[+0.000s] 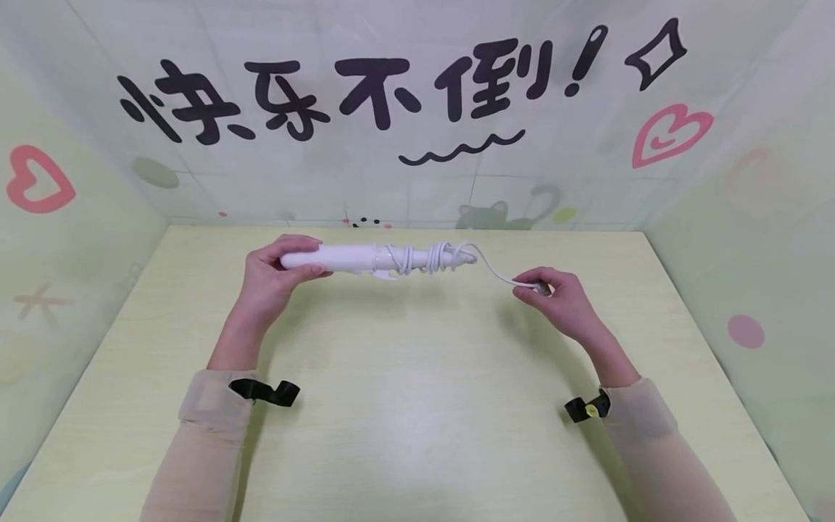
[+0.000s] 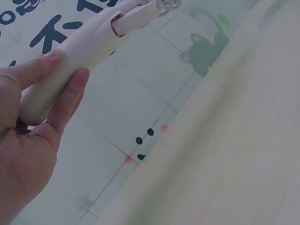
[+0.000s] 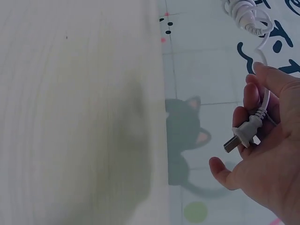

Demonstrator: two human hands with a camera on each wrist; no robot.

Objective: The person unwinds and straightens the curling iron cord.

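Observation:
A white curling iron [image 1: 346, 258] is held level above the table, its white power cord [image 1: 435, 258] wound in several loops round its right part. My left hand [image 1: 277, 272] grips the smooth left end, thumb on one side and fingers on the other. In the left wrist view, a lever-like piece [image 2: 136, 18] stands out from the body. My right hand [image 1: 554, 299] pinches the free length of cord between thumb and fingers, off to the right. The two-pin plug [image 3: 246, 131] lies against that hand's fingers in the right wrist view.
Pale wood-grain table [image 1: 411, 406] spreads under both hands. A printed back wall [image 1: 365, 181] with black lettering rises behind its far edge, and side walls [image 1: 750, 239] stand left and right. A black wrist camera [image 1: 264, 391] sits on each sleeve.

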